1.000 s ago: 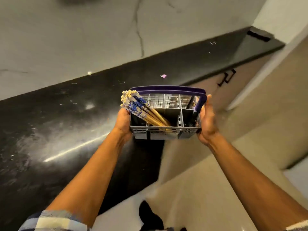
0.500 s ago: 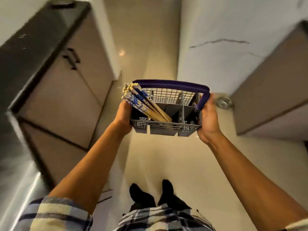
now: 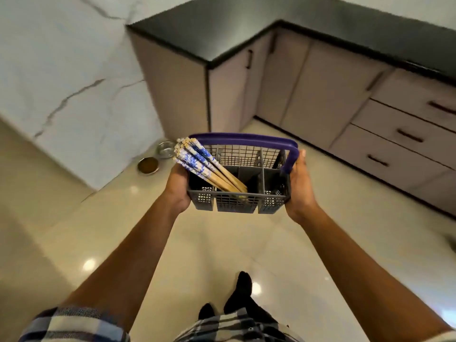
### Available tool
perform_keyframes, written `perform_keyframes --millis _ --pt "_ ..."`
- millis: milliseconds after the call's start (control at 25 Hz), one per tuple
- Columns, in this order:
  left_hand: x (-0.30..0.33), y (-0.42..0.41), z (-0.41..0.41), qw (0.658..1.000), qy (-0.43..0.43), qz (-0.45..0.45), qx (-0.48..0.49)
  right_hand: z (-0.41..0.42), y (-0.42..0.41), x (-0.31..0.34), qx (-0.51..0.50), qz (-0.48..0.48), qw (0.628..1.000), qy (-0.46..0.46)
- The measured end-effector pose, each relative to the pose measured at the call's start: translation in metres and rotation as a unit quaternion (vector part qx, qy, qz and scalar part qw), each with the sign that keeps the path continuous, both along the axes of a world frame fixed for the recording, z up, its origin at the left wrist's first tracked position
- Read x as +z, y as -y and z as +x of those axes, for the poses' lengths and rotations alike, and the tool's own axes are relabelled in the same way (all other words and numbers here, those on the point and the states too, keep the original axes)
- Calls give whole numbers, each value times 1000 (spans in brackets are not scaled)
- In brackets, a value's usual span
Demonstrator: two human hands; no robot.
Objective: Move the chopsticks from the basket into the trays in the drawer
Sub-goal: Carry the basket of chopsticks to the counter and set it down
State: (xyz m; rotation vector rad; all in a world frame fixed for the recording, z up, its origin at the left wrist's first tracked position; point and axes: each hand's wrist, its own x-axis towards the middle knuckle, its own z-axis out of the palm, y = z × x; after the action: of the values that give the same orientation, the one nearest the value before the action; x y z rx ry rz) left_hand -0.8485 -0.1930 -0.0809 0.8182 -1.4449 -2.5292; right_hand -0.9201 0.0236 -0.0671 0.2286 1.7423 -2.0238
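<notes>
Left hand (image 3: 178, 191) wrapped on the left end of a grey slotted basket (image 3: 238, 201), frame centre. Chopsticks (image 3: 204, 166) bundled in the left compartment, long axis slanting up-left, blue-patterned white ends overhanging the rim, tan tips down. Right hand (image 3: 299, 186) clasped on the right end. Open glossy floor (image 3: 222, 243) below; shut drawers (image 3: 399, 137) far right.

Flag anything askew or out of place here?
Only the chopsticks: the bundle leans steeply left, its blue-patterned ends jutting past the cutlery basket rim over the left hand. The right hand grips the opposite side. Two metal bowls sit on the floor by the wall. No spills or damage visible.
</notes>
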Motion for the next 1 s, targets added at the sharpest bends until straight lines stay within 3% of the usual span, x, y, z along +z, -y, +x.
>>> perform_keyframes --millis 320,440,1000 --pt "-12 -138 -121 973 4 10 -233 -14 -152 -4 -235 -12 972 20" --pt "-15 -177 -145 961 12 -7 -277 -18 -186 -10 -294 -11 955 31" --pt "0 -333 -300 934 8 -43 -354 -145 -331 -2 -371 -14 928 45"
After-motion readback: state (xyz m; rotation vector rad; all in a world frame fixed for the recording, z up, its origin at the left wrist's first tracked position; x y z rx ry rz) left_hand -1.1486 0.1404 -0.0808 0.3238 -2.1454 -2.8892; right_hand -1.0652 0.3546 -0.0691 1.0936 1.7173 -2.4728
